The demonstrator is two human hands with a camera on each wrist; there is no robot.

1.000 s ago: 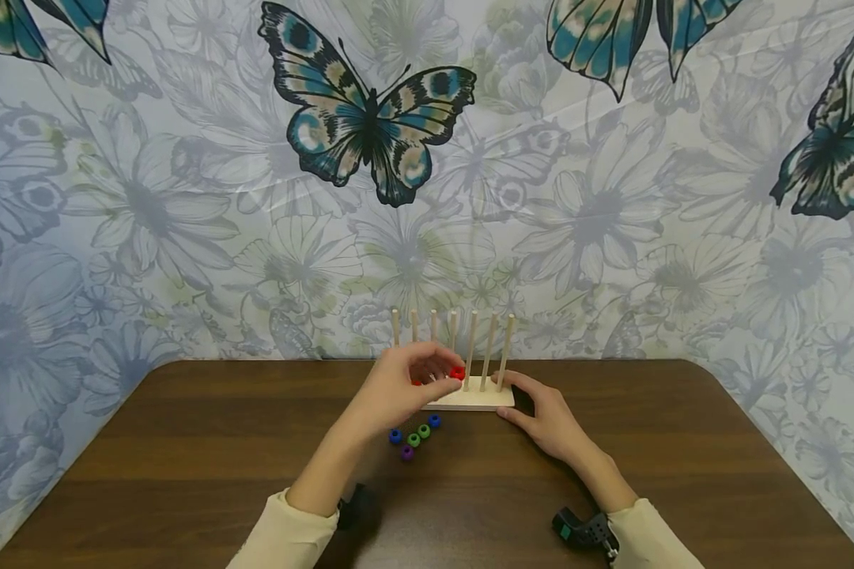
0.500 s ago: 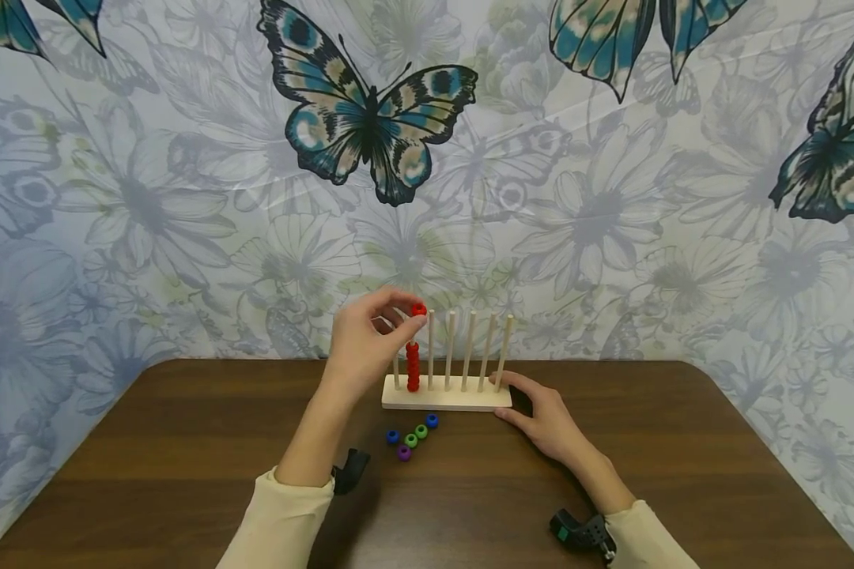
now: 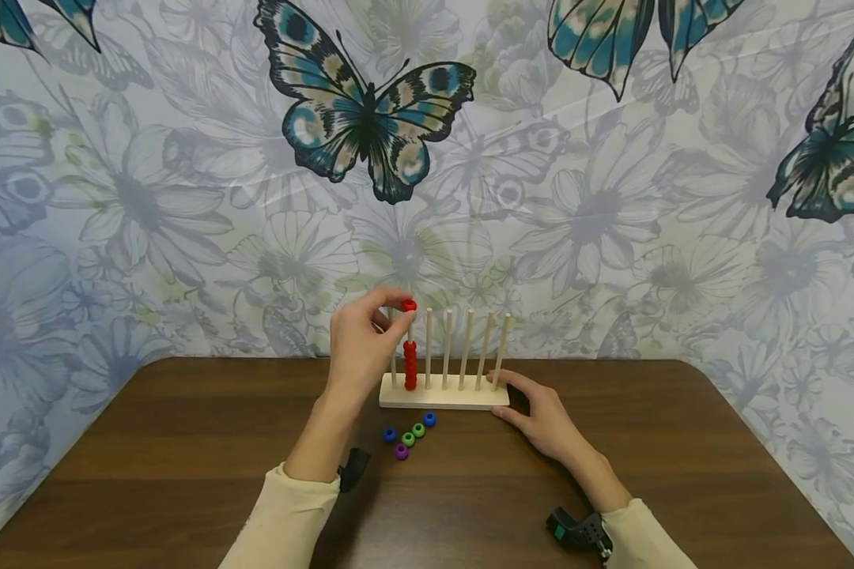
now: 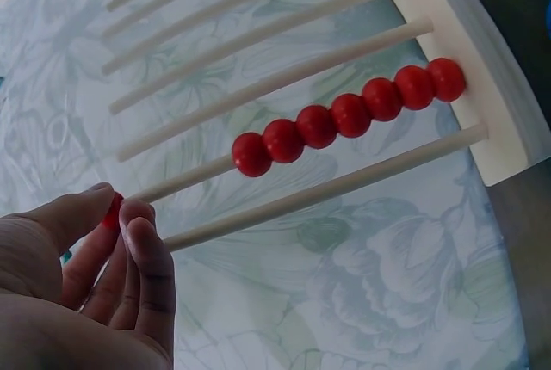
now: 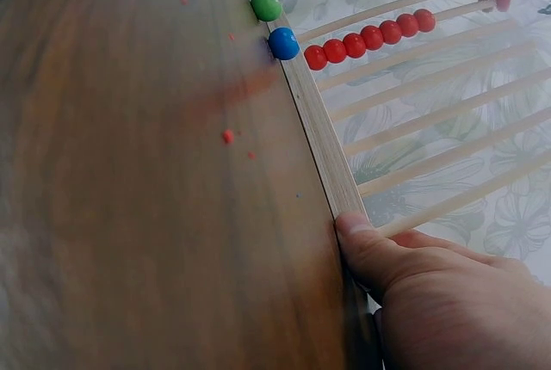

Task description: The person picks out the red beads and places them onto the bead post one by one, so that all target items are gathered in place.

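Note:
My left hand [image 3: 359, 336] pinches a red bead [image 4: 113, 212] between thumb and fingers at the top of the second peg from the left. Lower on that same peg, several red beads [image 4: 349, 114] are stacked down to the base. A pale wooden base [image 3: 462, 401] carries a row of several upright pegs; the others are bare. At its right end, my right hand [image 3: 544, 419] grips the base, thumb against the front edge [image 5: 353, 222] and fingers behind. The hole of the pinched bead is hidden by the fingertips.
In front of the base lie loose beads on the brown table [image 3: 185, 474]: two green beads [image 3: 409, 438], two blue beads [image 3: 430, 419] and a purple bead [image 3: 402, 451]. A butterfly-patterned cloth [image 3: 583, 261] hangs behind the table's far edge.
My left hand has risen leftward from in front of the pegs, carrying the red bead to the second peg's tip, then dipped slightly. The right hand keeps its hold on the base.

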